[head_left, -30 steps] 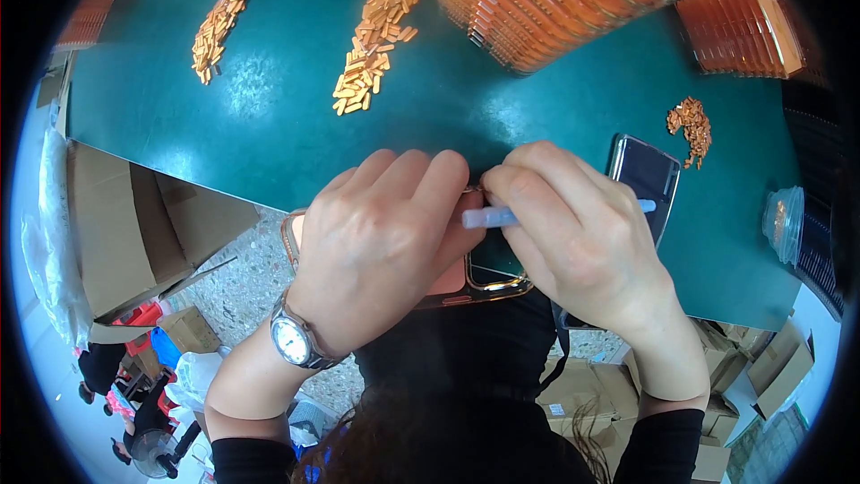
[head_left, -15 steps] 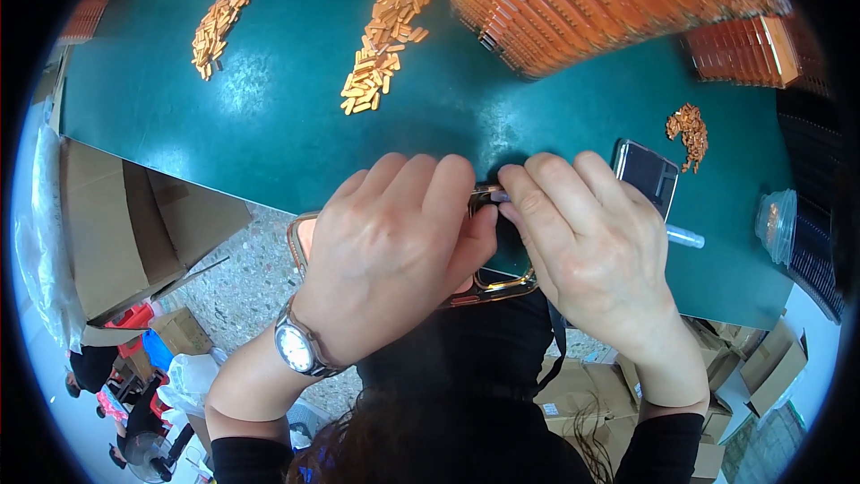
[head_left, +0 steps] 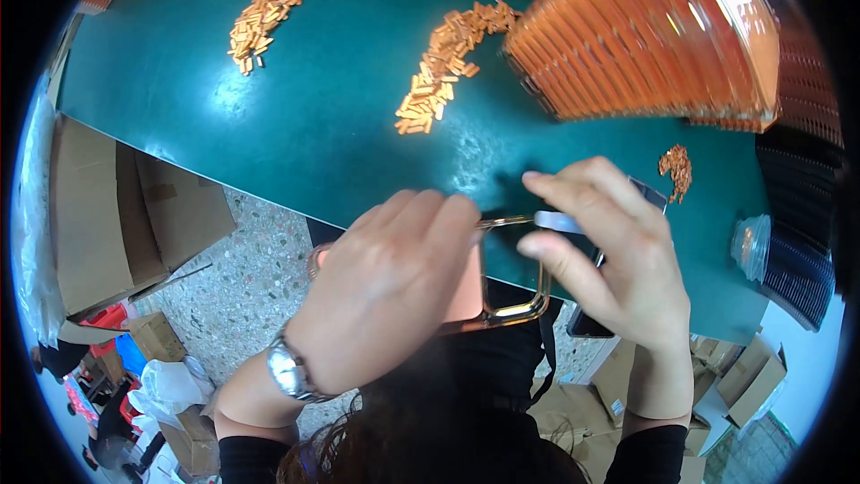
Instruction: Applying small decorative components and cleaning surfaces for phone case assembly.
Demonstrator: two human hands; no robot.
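My left hand [head_left: 394, 260] is closed round a phone case [head_left: 466, 291] with a salmon-pink back and a shiny gold rim, held at the table's near edge. The case's open-framed end [head_left: 517, 312] sticks out toward my right hand [head_left: 614, 251]. My right thumb and forefinger are spread, apart from the case. Between them shows the end of a pale bluish-white stick [head_left: 560, 222]; it runs back into my right hand, and the fingers round it are partly hidden. Under that hand lies a dark phone-shaped slab [head_left: 589, 323], mostly covered.
Stacked orange cases [head_left: 645, 45] stand at the far right. Small gold oblong pieces lie in a far-left pile [head_left: 269, 13] and a middle pile [head_left: 439, 72]. Near the right edge are a small copper-coloured pile [head_left: 676, 170] and a clear plastic tub [head_left: 751, 246]. Cardboard boxes [head_left: 134, 215] stand left.
My right hand has drawn back from the case, its thumb and forefinger parting, the pale stick moving with it. My left hand still holds the case. The whole view has shifted.
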